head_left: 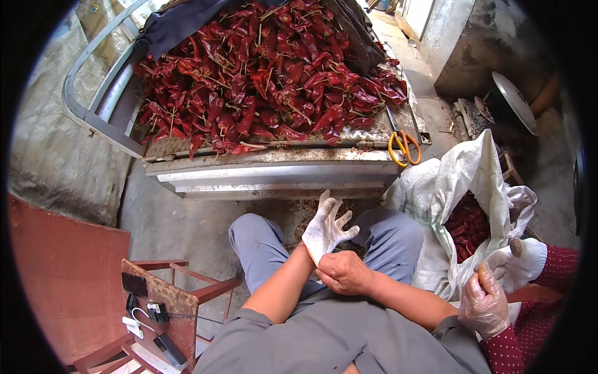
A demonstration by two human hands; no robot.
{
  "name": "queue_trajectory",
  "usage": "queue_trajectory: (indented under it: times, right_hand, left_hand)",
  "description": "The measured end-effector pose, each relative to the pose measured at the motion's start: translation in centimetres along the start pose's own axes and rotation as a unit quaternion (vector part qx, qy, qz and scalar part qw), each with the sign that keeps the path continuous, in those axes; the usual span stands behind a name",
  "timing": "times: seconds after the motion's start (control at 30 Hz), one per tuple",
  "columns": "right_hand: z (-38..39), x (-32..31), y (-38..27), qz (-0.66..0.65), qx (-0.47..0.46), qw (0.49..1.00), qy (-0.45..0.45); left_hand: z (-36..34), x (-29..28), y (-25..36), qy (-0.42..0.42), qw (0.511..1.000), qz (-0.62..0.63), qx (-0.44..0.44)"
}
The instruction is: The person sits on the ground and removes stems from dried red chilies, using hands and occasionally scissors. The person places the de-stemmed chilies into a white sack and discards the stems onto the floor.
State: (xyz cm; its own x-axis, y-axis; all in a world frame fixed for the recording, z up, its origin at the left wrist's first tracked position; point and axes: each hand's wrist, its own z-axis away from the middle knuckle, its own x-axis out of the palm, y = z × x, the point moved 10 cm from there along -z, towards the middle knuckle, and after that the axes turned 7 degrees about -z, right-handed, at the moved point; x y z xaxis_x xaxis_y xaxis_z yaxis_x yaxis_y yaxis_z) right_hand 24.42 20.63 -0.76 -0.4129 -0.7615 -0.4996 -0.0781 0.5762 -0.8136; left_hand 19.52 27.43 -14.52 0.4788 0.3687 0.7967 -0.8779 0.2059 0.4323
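My left hand wears a white knit glove and is raised between my knees with its fingers spread, holding nothing. My right hand is closed on the cuff of that glove at my left wrist. In front of my knees is a metal-sided cart heaped with dried red chilies. Scissors with yellow and orange handles lie at its near right corner.
An open white woven sack holding chilies stands at right. A co-worker's hands, one white-gloved, one plastic-gloved, are beside it. A wooden chair carrying small devices stands at lower left; a round lid leans at back right.
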Motion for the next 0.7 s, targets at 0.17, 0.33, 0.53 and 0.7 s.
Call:
queue_trajectory:
  times: [0.17,0.33,0.53,0.7]
  right_hand:
    - [0.6,0.2,1.0,0.028,0.044,0.998,-0.026]
    - [3.0,-2.1,4.4,-0.153,0.176,0.971,0.055]
    - [13.2,-5.3,8.4,-0.298,0.367,0.839,0.271]
    - [12.4,-6.6,9.1,-0.321,0.379,0.806,0.323]
  left_hand:
    - [-1.6,-1.4,-1.6,-0.044,0.996,-0.064,-0.042]
    - [0.9,-2.9,3.1,0.093,0.947,-0.306,0.001]
    - [1.6,-0.6,4.5,0.063,0.899,-0.429,0.059]
    - [2.8,0.1,4.8,0.004,0.905,-0.422,0.051]
